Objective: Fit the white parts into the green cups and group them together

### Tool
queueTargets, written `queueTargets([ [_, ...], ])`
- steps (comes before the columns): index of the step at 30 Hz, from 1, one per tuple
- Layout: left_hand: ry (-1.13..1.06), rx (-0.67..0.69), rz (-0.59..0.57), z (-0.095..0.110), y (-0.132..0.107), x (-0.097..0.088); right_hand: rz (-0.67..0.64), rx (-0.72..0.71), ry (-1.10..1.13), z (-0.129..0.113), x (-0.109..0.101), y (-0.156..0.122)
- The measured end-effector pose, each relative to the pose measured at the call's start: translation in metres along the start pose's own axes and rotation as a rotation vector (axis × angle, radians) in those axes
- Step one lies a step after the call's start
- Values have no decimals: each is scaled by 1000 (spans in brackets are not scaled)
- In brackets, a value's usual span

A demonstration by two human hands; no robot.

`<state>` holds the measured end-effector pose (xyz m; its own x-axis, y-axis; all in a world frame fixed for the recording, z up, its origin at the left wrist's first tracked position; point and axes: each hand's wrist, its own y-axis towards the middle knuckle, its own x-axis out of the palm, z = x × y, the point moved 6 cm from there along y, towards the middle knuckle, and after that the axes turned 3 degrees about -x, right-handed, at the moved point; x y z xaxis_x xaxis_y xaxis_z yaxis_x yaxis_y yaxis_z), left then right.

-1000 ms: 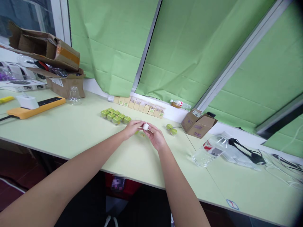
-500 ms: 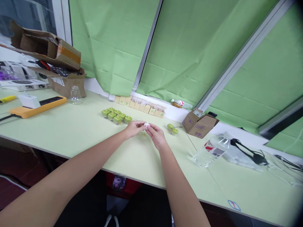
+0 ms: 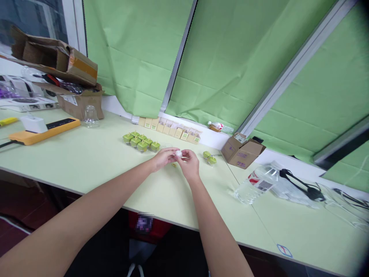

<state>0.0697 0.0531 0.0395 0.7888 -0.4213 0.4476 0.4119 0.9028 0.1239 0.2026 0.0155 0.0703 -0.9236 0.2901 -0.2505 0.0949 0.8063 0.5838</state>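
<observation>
Over the middle of the table, my left hand (image 3: 163, 159) and my right hand (image 3: 189, 164) meet around a small white round piece (image 3: 178, 154). The fingertips of both hands close on it from either side. Its exact kind is too small to tell. Just below the fingers lies a small yellow piece (image 3: 173, 164), partly hidden. Left of the hands stand several small clear cups with green tops (image 3: 142, 145), set close together. To the right are two more green-topped cups (image 3: 211, 160).
A row of small tan cartons (image 3: 172, 131) lines the wall. Rightward stand a cardboard box (image 3: 242, 152), a large clear bottle (image 3: 256, 184) and a black headset (image 3: 305, 186). On the left are a yellow power strip (image 3: 63, 125), a glass jar (image 3: 91, 117) and stacked cardboard boxes (image 3: 80, 105).
The white piece has been turned between my fingers and shows more of its round face. My right-hand fingers have shifted slightly around it. The cups and boxes stay put.
</observation>
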Motion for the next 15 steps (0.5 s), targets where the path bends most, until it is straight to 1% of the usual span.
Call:
queueTargets([
  [2, 25, -21, -14, 1, -2, 3, 15, -128, -132, -13, 1, -2],
  [4, 49, -21, -26, 2, -3, 5, 6, -186, -196, -20, 4, -4],
  [9, -48, 19, -55, 3, -1, 3, 16, -167, -153, -19, 2, -3],
  [12, -72, 5, -24, 2, 0, 0, -31, -184, -135, -18, 4, -2],
  [15, -36, 8, 3, 1, 0, -1, -49, -186, -156, -18, 4, -3],
])
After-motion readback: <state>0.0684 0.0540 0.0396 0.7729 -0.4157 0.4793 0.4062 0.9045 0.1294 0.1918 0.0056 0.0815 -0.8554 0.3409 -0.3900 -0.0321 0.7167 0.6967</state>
